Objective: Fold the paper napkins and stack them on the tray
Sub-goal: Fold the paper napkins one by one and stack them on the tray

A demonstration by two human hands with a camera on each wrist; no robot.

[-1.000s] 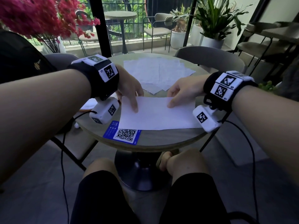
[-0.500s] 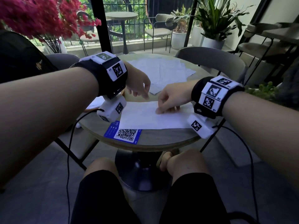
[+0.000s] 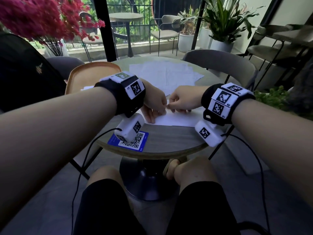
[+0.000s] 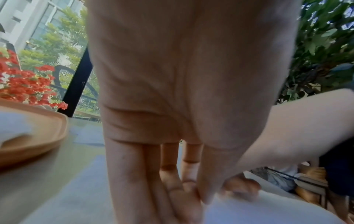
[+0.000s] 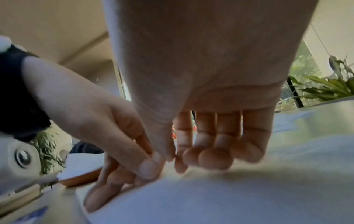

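A white paper napkin [image 3: 176, 119] lies on the round table [image 3: 169, 141] in front of me, folded into a low strip. My left hand [image 3: 156, 111] is at its left part, thumb on top and long fingers [image 5: 107, 189] reaching down at the napkin [image 5: 210, 197] edge, pinching it. My right hand [image 3: 171, 106] is just beside it, fingers curled, thumb and forefinger pinching the far edge near the middle. The two hands almost touch. The orange tray [image 3: 91, 77] stands at the left rear with a white folded napkin [image 3: 87, 88] on it.
A loose pile of unfolded napkins [image 3: 166, 75] lies on the far half of the table. A blue QR card [image 3: 133, 141] sits at the near edge. Grey chairs [image 3: 220, 63] ring the table; red flowers [image 3: 42, 19] stand at the left.
Both hands left the napkin's far corners and came together at the middle of its far edge. The napkin now shows as a shorter strip. The tray has come into view.
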